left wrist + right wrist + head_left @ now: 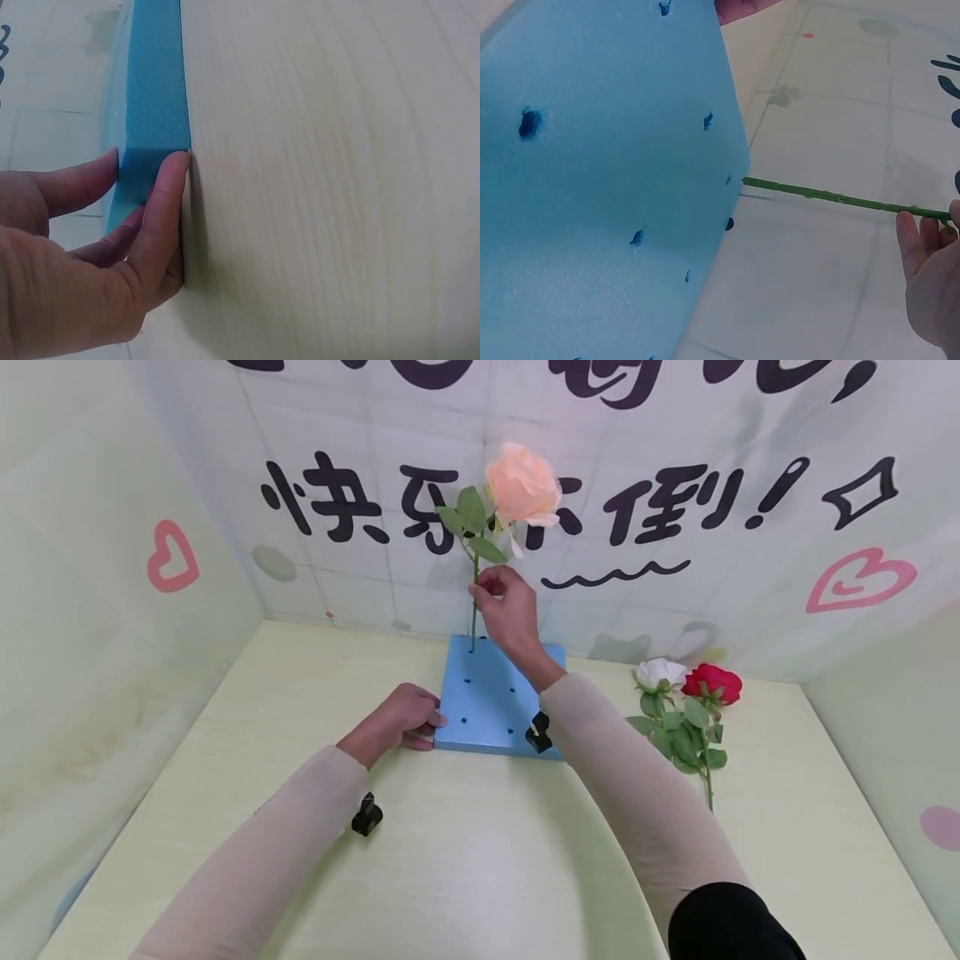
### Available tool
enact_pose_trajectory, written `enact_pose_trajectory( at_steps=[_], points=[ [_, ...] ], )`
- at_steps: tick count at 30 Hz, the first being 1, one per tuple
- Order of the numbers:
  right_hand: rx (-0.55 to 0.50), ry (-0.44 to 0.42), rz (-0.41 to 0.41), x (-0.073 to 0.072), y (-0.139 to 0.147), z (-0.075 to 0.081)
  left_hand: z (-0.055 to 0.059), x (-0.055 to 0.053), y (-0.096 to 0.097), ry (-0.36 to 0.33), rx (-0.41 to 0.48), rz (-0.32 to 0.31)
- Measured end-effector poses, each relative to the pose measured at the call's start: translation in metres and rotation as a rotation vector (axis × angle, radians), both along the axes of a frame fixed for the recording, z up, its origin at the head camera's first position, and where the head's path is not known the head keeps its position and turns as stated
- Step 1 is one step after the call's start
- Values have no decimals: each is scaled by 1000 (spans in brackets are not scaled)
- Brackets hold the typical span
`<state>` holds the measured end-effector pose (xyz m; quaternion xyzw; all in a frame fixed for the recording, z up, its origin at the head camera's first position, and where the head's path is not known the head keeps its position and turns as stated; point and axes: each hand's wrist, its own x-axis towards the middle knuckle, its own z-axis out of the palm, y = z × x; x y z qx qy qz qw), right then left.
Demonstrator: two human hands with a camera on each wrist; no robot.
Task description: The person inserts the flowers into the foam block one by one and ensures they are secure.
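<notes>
My right hand pinches the green stem of a peach rose, held upright with its bloom and leaves above the fingers. The stem's lower end is right at a far left hole of a blue foam board. In the right wrist view the bare stem runs from the fingers to the board's edge. Dark holes dot the board's top. My left hand grips the board's near left corner; the left wrist view has the thumb at the top face and fingers along the blue side.
To the right on the pale wooden table lie a white rose and a red rose with leafy stems. Behind the board rises a printed backdrop with dark lettering. Black wrist mounts hang from the sleeves.
</notes>
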<state>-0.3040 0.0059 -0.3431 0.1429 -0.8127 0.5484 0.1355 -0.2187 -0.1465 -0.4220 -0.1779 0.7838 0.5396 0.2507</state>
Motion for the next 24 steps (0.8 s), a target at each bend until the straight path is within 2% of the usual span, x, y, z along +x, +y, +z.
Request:
enact_pose_trajectory(
  at_steps=[5,24],
  points=[
    [51,9,-5,-2,-1,-4,1,1,0,-4,-10,-9],
    [81,4,-5,-2,-6,-21,2,2,0,-1,-17,-8]
  ],
)
